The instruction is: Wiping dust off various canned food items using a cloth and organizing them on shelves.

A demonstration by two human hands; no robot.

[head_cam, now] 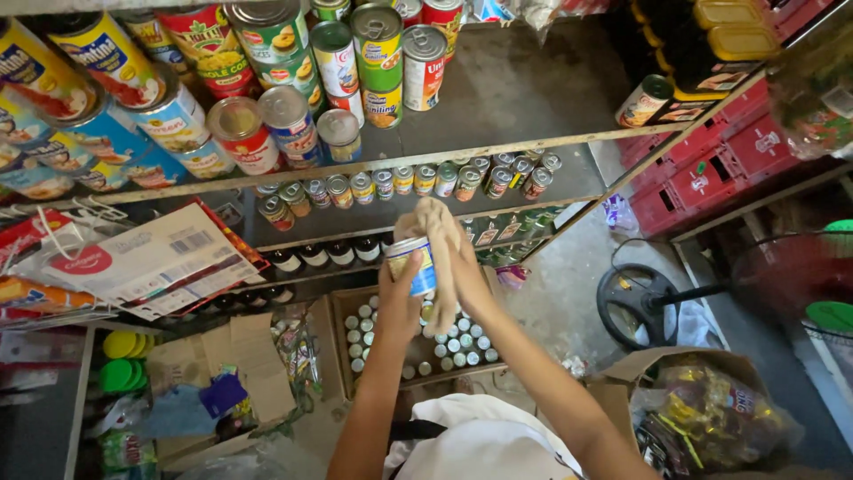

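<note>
We hold a small can (412, 265) in our left hand (397, 298), fingers wrapped around its lower half, right above an open cardboard box (342, 307) packed with more cans. Our right hand (462, 267) presses a beige cloth (437, 233) against the can's side, fingers closed on the cloth. The grip looks light, so a hard wipe could knock the can loose and drop it onto the cans in the box below, denting them. Above the box, the shelf (498, 142) carries stacked tins (293, 124) near its edge; a raised elbow or the cloth could topple them.
</note>
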